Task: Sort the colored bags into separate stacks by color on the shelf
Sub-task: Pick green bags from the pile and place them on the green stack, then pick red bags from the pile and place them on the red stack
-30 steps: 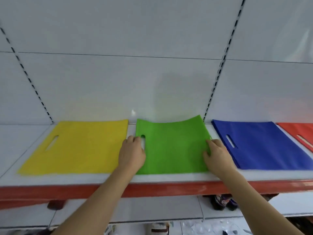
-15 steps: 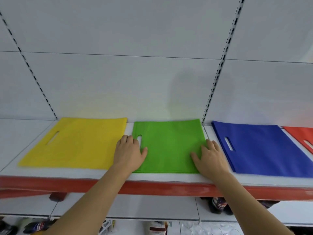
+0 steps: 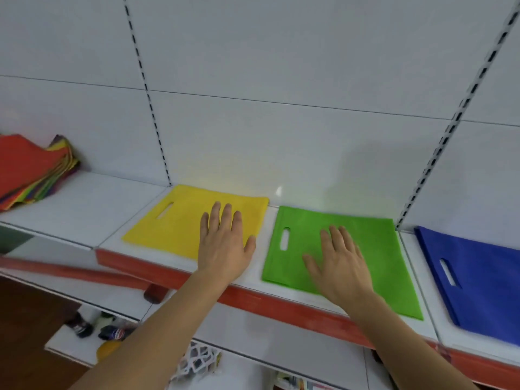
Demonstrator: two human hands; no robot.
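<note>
Three bags lie flat and side by side on the white shelf [image 3: 84, 209]: a yellow bag [image 3: 180, 220], a green bag [image 3: 374, 249] and a blue bag [image 3: 484, 277] at the right edge. My left hand [image 3: 223, 243] is over the yellow bag's right part with straight, spread fingers. My right hand [image 3: 340, 263] lies flat over the green bag's middle, fingers straight. Whether either palm presses down I cannot tell. A mixed pile of coloured bags [image 3: 31, 167], red on top, sits at the far left of the shelf.
The shelf has a red front edge [image 3: 281, 302] and a white back panel with slotted uprights [image 3: 149, 94]. Bottles [image 3: 84, 327] and other goods stand on the lower shelf below.
The view has swung left, bringing the mixed pile into sight. My left hand moved from the green bag's left edge onto the yellow bag; my right hand slid from the green bag's right edge toward its middle.
</note>
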